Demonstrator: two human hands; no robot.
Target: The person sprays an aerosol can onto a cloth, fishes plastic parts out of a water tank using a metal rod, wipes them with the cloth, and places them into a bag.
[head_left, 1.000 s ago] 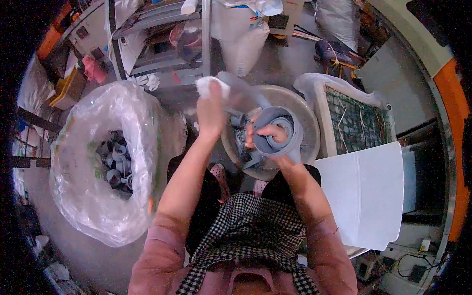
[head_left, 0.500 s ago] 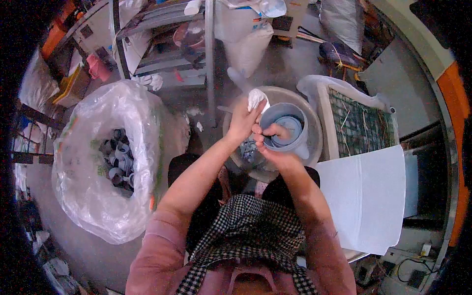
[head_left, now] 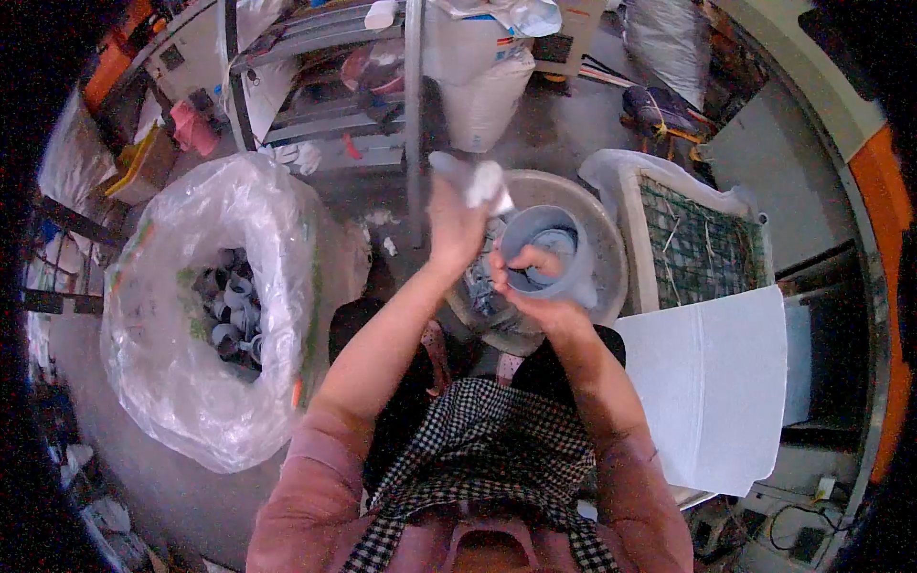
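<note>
At the far left, well apart from the fingers of both hands, a clear plastic bag (head_left: 153, 344) stands open around a heap of grey round parts (head_left: 234, 306). The left hand (head_left: 458, 224) has its fingers on a white cloth (head_left: 487, 185); motion blur hides how each finger is placed. A blurred grey elongated shape (head_left: 449, 167) shows just beyond these fingers, and whether they touch it cannot be told. Half a second earlier the left hand and the cloth were right at the rim of the grey cylinder (head_left: 580, 250); now they are drawn back to its left, with a gap between. Below and between the two hands, small grey pieces (head_left: 482, 301) lie in a round basin (head_left: 619, 239). The right hand (head_left: 543, 304) grips the cylinder over the basin, its fingers (head_left: 500, 271) curled against the near left side of the wall and its thumb inside the opening, much as in the previous frame. The cylinder's open end faces up toward the camera, and its inside is partly hidden by the thumb. Right of the right hand's fingers, beyond the basin, is a pale-framed mesh crate (head_left: 634, 229), with a white board (head_left: 707, 382) nearer the person, beside the right forearm.
</note>
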